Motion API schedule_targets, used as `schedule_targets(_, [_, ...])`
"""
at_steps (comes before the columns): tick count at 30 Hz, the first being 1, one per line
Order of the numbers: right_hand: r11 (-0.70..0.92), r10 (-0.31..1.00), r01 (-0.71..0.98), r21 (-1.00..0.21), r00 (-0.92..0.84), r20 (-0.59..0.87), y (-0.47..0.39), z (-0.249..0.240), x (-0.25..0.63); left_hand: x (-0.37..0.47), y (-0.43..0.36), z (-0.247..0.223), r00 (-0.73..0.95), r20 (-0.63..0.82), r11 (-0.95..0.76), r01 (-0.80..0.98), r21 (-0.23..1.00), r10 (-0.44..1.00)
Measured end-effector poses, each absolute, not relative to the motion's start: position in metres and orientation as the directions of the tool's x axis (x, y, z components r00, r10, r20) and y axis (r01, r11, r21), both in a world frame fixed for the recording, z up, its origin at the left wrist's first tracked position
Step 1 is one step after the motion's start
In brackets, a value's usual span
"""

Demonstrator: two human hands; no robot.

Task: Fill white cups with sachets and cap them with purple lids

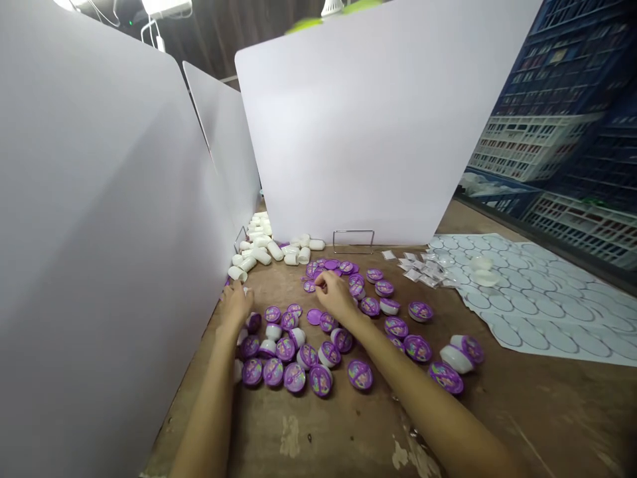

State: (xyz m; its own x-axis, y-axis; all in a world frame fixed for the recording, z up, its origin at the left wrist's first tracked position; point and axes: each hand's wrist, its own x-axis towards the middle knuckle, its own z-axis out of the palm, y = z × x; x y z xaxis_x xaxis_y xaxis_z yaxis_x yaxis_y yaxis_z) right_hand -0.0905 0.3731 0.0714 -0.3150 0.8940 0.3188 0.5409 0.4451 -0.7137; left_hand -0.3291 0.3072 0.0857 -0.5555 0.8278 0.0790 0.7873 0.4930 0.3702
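Note:
My left hand [236, 307] is at the left, beside the white partition, its fingers curled around what looks like a small white cup, mostly hidden. Just beyond it lies a heap of white plastic cups [261, 255]. My right hand [334, 294] reaches to the middle, thumb and forefinger closing at the edge of a small round purple lid [309, 286]. More purple lids [331, 264] with printed pictures lie behind those fingertips. Between and below the hands stand several white cups with purple printed lids [294, 377], some upright, some tipped over.
White partitions [343, 133] rise at the back and left, one on a wire stand [353, 240]. Small clear packets [423, 269] lie at the back right, beside a sheet printed with ovals [537, 299] that carries clear shells [482, 272]. Stacked crates [532, 143] stand beyond.

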Motion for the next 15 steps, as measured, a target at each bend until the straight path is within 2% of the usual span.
schedule_targets(2, [0.48,0.87,0.584,-0.654,-0.41,0.273,0.388,0.067,-0.105,-0.35,0.321,0.082,-0.551,0.031,0.515,0.798,0.314,0.834])
schedule_targets(7, [0.527,0.822,0.558,-0.641,-0.527,0.217,0.401,0.057,-0.117,-0.362,0.343,0.068,-0.384,-0.032,0.375,0.875,0.307,0.923])
schedule_targets(10, [0.514,0.829,0.561,-0.649,-0.519,0.208,0.409,0.059,-0.108,-0.353,0.368,0.062,-0.296,0.006,0.277,0.904,0.326,0.955])
schedule_targets(15, [0.481,0.853,0.56,-0.675,-0.476,0.213,0.42,0.064,-0.091,-0.319,0.435,0.056,-0.063,0.121,0.005,0.904,0.427,0.991])
